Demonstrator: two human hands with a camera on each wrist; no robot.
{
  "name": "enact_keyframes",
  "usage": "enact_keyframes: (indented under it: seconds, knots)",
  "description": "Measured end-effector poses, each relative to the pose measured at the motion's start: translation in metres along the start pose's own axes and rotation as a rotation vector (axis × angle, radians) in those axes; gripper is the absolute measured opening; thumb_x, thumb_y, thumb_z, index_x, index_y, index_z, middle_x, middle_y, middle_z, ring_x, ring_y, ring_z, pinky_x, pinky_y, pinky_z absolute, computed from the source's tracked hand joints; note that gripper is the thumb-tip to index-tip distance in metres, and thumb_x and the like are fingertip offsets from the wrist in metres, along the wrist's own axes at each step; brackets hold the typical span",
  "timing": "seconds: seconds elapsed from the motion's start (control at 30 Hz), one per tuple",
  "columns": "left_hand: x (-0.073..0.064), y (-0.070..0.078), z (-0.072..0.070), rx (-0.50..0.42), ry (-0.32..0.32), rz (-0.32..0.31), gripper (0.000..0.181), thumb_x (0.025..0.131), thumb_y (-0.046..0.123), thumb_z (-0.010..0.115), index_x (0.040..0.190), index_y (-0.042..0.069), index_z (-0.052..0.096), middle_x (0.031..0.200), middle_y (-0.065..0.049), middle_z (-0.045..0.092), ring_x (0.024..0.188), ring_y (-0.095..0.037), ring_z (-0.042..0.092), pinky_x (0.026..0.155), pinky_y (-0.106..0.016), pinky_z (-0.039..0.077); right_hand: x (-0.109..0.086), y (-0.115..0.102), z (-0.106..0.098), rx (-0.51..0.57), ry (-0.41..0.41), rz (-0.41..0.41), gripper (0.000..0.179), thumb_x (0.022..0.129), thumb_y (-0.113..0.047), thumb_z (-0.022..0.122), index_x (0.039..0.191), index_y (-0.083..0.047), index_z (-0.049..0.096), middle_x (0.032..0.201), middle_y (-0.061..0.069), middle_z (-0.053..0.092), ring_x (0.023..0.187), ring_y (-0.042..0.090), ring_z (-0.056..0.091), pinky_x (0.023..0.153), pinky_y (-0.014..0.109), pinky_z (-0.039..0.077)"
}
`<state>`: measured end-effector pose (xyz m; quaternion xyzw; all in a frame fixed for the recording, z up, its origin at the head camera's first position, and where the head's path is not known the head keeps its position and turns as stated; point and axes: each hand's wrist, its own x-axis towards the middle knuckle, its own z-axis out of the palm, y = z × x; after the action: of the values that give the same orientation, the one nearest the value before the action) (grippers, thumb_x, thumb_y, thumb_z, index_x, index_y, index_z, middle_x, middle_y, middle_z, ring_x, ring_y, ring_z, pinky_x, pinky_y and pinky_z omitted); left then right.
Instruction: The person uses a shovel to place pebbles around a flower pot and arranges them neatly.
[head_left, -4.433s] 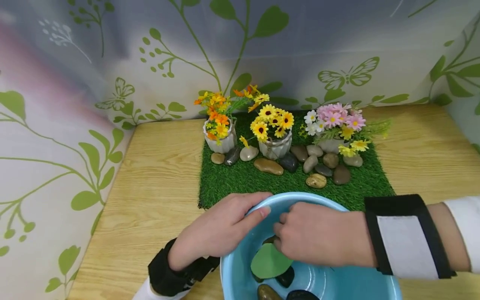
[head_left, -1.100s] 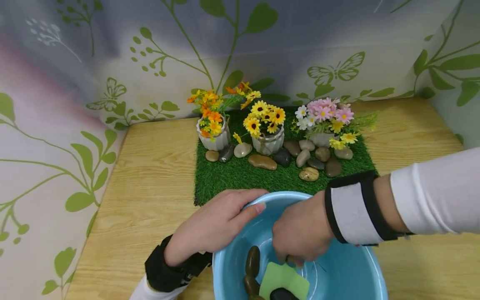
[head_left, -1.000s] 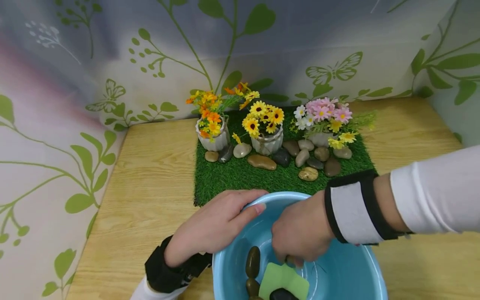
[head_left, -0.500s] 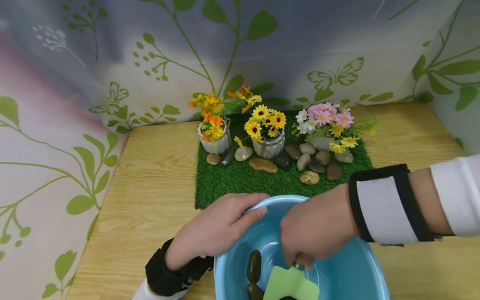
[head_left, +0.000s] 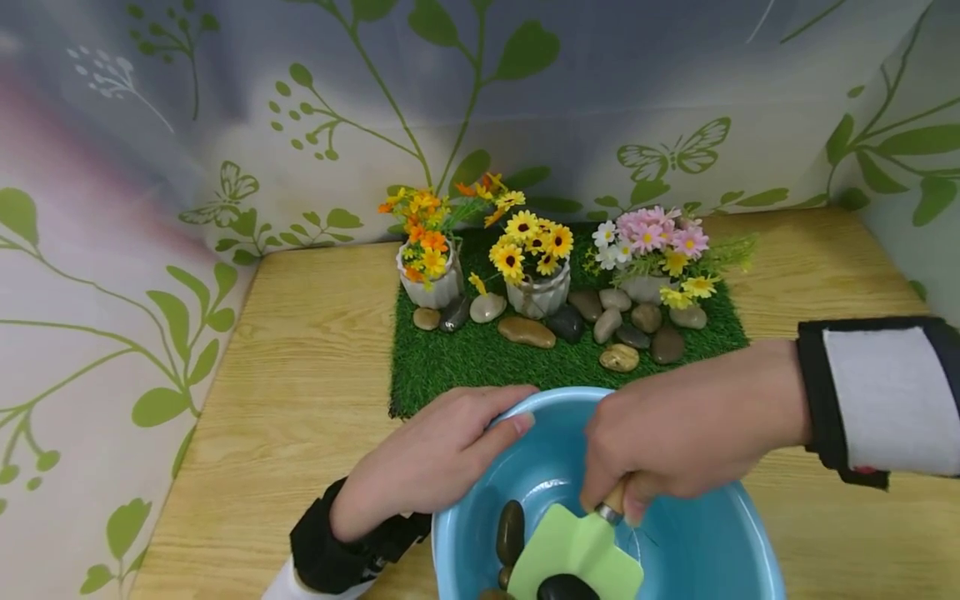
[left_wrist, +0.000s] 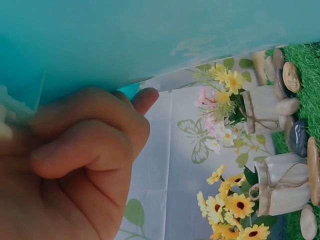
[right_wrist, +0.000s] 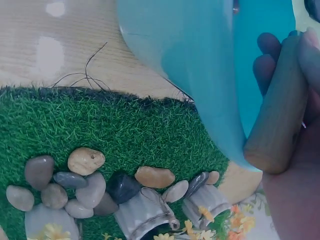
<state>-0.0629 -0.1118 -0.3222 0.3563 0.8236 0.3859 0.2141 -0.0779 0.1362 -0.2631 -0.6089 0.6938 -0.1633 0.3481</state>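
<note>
My right hand (head_left: 690,425) grips the wooden handle (right_wrist: 277,110) of a garden trowel over the light blue basin (head_left: 761,542). The trowel's pale green blade (head_left: 573,546) slants down inside the basin, and a black stone (head_left: 566,588) overlaps its scoop. Beside the blade, along the left wall, lie brown stones (head_left: 511,533), partly cut off by the frame. With thumb over the rim and the other fingers outside, my left hand (head_left: 435,454) holds the basin's left edge. The left wrist view shows that hand (left_wrist: 90,145) against the basin wall (left_wrist: 150,40).
Behind the basin lies an artificial grass mat (head_left: 465,367). Orange flowers (head_left: 431,242), sunflowers (head_left: 525,242) and pink-and-white flowers (head_left: 652,233) stand there in white pots, with smooth stones (head_left: 527,332) in front. A leaf-patterned cloth (head_left: 315,108) hangs behind the wooden table (head_left: 300,358).
My right hand has drawn up and to the right, so the trowel's handle now shows. Earlier the blade lay lower and turned differently. My left hand has stayed on the rim.
</note>
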Motion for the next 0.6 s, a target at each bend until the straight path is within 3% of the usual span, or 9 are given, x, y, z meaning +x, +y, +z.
enact_keyframes:
  seconds: [0.17, 0.6]
  knots:
    - [0.0, 0.0, 0.0, -0.005, -0.008, -0.007, 0.041, 0.109, 0.039, 0.037, 0.141, 0.02, 0.055, 0.122, 0.007, 0.066, 0.11, -0.005, 0.062, 0.093, -0.028, 0.05, -0.009, 0.001, 0.002, -0.009, 0.041, -0.017, 0.016, 0.101, -0.034, 0.054, 0.089, -0.028, 0.062, 0.076, -0.021, 0.046, 0.073, -0.006, 0.041, 0.066, 0.014, 0.039]
    - [-0.001, -0.001, 0.0, -0.008, -0.002, 0.02, 0.038, 0.11, 0.037, 0.038, 0.138, 0.021, 0.056, 0.113, 0.009, 0.066, 0.102, -0.003, 0.062, 0.089, -0.028, 0.05, -0.036, 0.005, 0.0, 0.225, 0.092, 0.066, 0.014, 0.102, -0.036, 0.052, 0.096, -0.031, 0.064, 0.08, -0.019, 0.049, 0.074, -0.006, 0.045, 0.067, 0.017, 0.045]
